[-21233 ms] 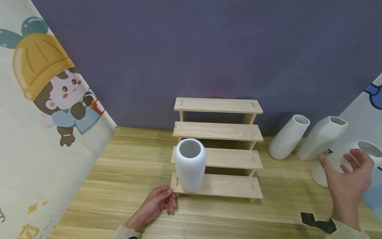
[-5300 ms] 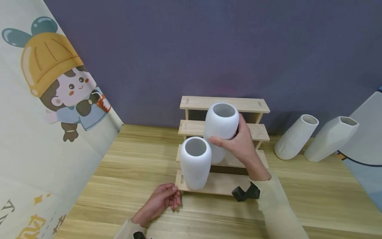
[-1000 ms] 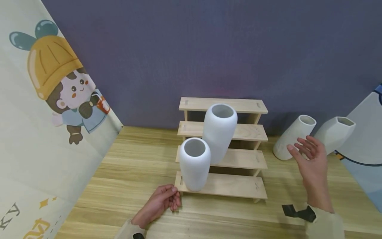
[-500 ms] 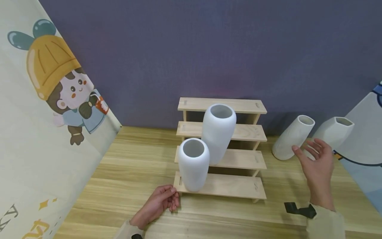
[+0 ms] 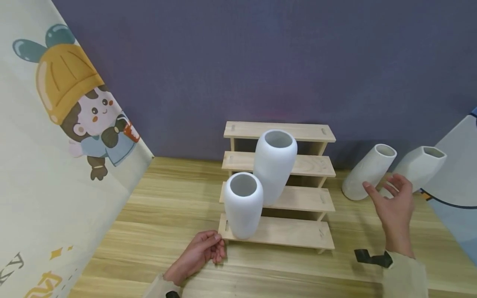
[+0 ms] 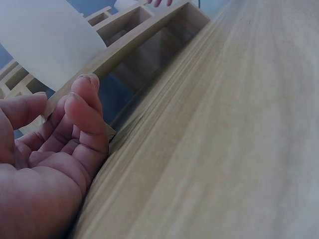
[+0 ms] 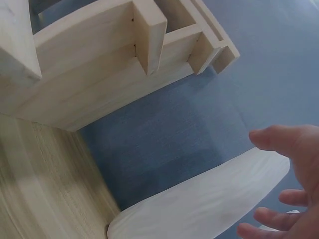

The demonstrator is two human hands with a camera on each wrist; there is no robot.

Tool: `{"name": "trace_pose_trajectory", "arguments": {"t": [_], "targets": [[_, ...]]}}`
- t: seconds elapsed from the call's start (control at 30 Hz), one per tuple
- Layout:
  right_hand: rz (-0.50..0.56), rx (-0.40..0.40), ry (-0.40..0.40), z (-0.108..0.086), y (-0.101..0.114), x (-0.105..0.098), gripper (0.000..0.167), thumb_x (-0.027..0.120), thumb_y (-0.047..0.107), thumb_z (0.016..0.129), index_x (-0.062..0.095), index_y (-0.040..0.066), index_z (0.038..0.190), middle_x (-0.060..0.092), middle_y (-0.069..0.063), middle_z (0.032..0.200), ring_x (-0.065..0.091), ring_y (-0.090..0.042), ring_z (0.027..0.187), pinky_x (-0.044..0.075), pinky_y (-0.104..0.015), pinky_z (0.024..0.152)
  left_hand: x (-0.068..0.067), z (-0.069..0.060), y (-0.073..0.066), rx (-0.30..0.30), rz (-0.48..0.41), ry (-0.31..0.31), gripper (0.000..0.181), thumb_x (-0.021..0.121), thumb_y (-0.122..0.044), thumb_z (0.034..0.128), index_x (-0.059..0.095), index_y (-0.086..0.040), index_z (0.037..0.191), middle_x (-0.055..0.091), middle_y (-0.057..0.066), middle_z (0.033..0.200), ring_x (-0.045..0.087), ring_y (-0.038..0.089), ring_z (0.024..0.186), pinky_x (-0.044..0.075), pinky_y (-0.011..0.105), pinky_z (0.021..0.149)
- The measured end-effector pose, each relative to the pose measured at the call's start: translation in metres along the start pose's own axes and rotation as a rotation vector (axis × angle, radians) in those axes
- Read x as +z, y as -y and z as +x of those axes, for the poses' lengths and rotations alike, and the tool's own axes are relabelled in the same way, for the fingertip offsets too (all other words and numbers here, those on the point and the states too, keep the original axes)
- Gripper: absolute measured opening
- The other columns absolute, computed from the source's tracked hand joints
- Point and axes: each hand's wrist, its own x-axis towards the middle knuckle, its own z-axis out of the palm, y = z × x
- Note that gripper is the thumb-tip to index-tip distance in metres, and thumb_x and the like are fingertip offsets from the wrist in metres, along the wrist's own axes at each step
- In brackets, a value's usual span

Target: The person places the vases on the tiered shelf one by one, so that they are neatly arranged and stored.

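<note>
A tiered wooden display shelf [image 5: 294, 234] stands on the table. On its lowest step, at the left, is a white rounded vase [image 5: 243, 215]. Behind it a taller white vase [image 5: 275, 169] stands on the second step. My left hand [image 5: 203, 250] pinches the shelf's front left corner between thumb and fingers, plainer in the left wrist view. Over to the right, my right hand [image 5: 396, 207] hovers with fingers spread and holds nothing. Just beyond it are a slim textured vase [image 5: 367, 176] and a faceted vase [image 5: 419, 165], partly hidden by the fingers.
The wood-grain table [image 5: 156, 207] reaches back to a dark blue wall [image 5: 261, 62]. A pale panel with a cartoon figure [image 5: 97, 120] borders the left, and another printed panel [image 5: 454, 169] borders the right. The shelf's two upper steps hold no vases.
Since the older frames the taller vase has come from the right onto the second step. My right hand has let it go and moved right, shifting only slightly lately. My left hand stays put.
</note>
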Motion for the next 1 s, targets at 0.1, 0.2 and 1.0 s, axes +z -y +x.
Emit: {"name": "trace_pose_trajectory", "arguments": {"t": [0.1,0.2,1.0], "targets": [[-0.001,0.005,0.006,0.003,-0.001,0.001,0.079,0.073,0.031,0.089,0.028,0.028,0.153,0.038,-0.001,0.158,0.043,-0.019,0.142,0.04,-0.035,0.113,0.0,0.0,0.001,0.002,-0.008,0.002,0.027,0.038,-0.015,0.1085,0.062,-0.011,0.098,0.073,-0.006,0.084,0.065,0.002,0.07,0.053,0.015,0.062],[-0.009,0.007,0.007,0.005,-0.001,0.004,0.079,0.073,0.032,0.088,0.027,0.029,0.153,0.038,0.002,0.155,0.043,-0.021,0.143,0.041,-0.036,0.114,0.0,0.0,0.002,0.007,-0.007,0.006,0.027,0.038,-0.015,0.1083,0.062,-0.01,0.098,0.073,-0.006,0.084,0.065,0.003,0.07,0.053,0.015,0.062],[-0.072,0.026,0.05,0.03,0.001,0.009,0.081,0.071,0.035,0.089,0.024,0.026,0.154,0.031,-0.007,0.162,0.04,-0.027,0.147,0.041,-0.044,0.117,-0.002,0.001,0.001,-0.002,-0.005,-0.001,0.026,0.038,-0.015,0.1085,0.061,-0.01,0.099,0.072,-0.006,0.084,0.064,0.002,0.07,0.053,0.015,0.062]]}}
